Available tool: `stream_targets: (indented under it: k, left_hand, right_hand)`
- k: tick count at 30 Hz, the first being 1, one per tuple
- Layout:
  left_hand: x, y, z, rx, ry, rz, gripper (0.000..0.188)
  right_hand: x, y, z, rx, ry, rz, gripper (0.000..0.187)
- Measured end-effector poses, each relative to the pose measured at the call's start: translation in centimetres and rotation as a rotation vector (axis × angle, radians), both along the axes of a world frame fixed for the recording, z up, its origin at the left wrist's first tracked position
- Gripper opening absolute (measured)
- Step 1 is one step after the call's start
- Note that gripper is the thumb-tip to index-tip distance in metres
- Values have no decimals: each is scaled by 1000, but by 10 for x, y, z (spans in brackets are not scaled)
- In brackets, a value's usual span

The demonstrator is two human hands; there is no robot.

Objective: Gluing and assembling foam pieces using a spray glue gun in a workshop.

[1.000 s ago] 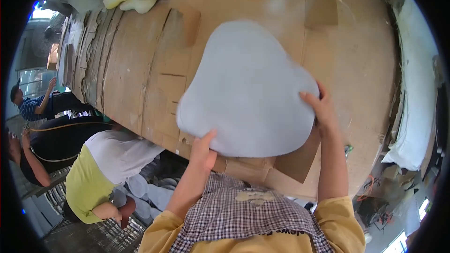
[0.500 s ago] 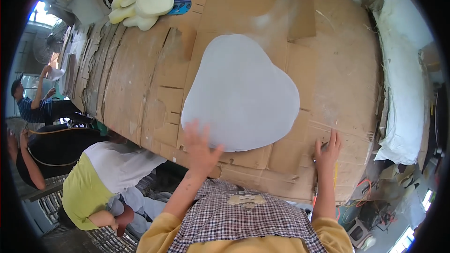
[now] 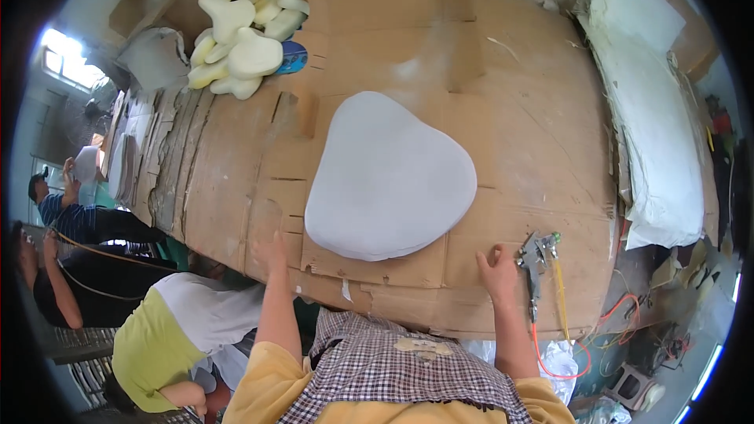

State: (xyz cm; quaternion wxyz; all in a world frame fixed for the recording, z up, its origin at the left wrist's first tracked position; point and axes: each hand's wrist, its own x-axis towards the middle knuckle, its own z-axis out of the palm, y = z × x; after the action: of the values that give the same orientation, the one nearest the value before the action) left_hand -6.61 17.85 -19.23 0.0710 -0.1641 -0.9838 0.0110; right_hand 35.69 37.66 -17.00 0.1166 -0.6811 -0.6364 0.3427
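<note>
A light grey, smooth pad (image 3: pixel 389 180) with three rounded corners lies flat on the cardboard-covered table (image 3: pixel 542 149) in front of me. Its lower rim shows some thickness. My left hand (image 3: pixel 272 254) is over the table's near edge, left of the pad and apart from it. Its fingers look stretched out, a little blurred, with nothing in them. Right of the pad, my right hand (image 3: pixel 498 273) has loosely bent fingers and the thumb apart, and holds nothing. Close beside it lies a metal spray gun (image 3: pixel 537 261) with a yellow and an orange hose.
Several cream foam pieces (image 3: pixel 250 51) are heaped at the far left beside a blue oval (image 3: pixel 292 57). A white wrapped bundle (image 3: pixel 656 126) lines the right side. Close on the left, a person in a yellow-green top (image 3: pixel 153 338) bends over. Other people are farther left.
Both hands have drawn away leftward, the left one off the pad's lower left edge. The right hand has moved off the spray gun, which now shows fully. The view has shifted too.
</note>
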Motion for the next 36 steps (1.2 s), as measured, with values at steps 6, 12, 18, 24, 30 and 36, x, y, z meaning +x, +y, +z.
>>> stream_targets:
  k: [6, 12, 18, 24, 30, 36]
  left_hand:
    - [-31, -47, -41, 833, -1035, 832, 62]
    - [58, -28, -35, 780, -1195, 511, 53]
    - [65, -34, -35, 965, -1390, 762, 42]
    - [88, -43, -16, 1218, -1150, 547, 22]
    - [162, -116, -6, 1141, -1274, 582, 24]
    - [163, -151, 35, 593, -1291, 70, 32]
  right_hand:
    - [-15, -1, -16, -253, 319, -44, 47]
    - [-6, -7, 2, -191, 233, 47, 50]
    - [-30, -46, 21, -137, 99, 36, 48]
    - [12, -94, -13, -165, 328, -135, 45]
    - [54, -109, 18, -209, 289, -35, 38]
    - [123, -49, -16, -155, -87, 28, 35]
